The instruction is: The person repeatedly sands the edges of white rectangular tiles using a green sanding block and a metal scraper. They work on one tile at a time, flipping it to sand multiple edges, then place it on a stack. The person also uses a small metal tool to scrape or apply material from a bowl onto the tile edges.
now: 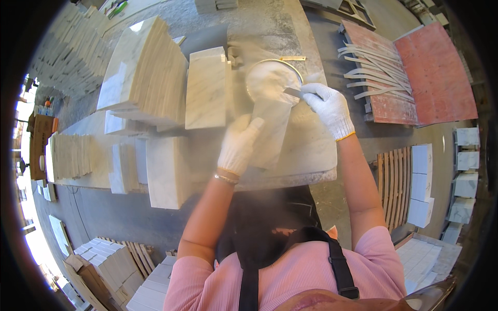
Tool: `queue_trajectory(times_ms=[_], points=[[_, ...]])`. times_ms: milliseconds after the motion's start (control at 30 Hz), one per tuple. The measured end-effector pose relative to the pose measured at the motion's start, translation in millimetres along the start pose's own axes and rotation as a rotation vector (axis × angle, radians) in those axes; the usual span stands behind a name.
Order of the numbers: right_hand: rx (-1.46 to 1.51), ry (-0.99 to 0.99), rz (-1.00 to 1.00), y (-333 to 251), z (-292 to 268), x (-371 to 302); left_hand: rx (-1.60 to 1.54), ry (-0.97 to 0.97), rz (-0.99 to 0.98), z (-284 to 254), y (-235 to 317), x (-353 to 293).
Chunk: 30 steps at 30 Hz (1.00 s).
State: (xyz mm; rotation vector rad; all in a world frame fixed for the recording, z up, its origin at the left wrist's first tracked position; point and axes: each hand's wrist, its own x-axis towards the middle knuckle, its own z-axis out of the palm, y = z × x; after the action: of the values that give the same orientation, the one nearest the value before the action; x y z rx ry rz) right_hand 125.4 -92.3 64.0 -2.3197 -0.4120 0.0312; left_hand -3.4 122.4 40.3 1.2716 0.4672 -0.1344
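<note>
My left hand (240, 144), in a white knit glove, is closed on the left edge of a pale marble tile (272, 128). The tile's far end reaches the near rim of a round pan (249, 92) of white powder or paste (274, 75). In my right hand (329, 109), also gloved, is a small flat metal scraper (293, 93), pinched between thumb and fingers. Its blade points left, over the pan's right rim, close to the tile's far right corner. Whitish haze blurs the tile's near part and my left fingers.
Tall stacks of marble tiles (142, 72) crowd the worktable's left side, with a shorter stack (206, 88) beside the pan. A yellow strip (293, 58) lies beyond it. Right of the table, a red board (381, 67) bears pale strips (378, 72); a wooden pallet (394, 186) stands nearer.
</note>
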Motion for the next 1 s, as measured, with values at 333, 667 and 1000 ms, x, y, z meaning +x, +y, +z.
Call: queue_trajectory(times_ms=[333,667,1000], points=[[0.357,-0.275,0.213,-3.6,2.6,19.4,-0.019,-0.002,0.025,1.7,2.0,8.5],[0.575,-0.247,0.308,-8.0,-25.0,15.3,0.032,-0.003,0.042,-0.5,1.4,7.7],[0.585,-0.247,0.228,-19.0,-28.6,5.1,-0.016,-0.012,0.034,-3.5,-3.3,12.3]])
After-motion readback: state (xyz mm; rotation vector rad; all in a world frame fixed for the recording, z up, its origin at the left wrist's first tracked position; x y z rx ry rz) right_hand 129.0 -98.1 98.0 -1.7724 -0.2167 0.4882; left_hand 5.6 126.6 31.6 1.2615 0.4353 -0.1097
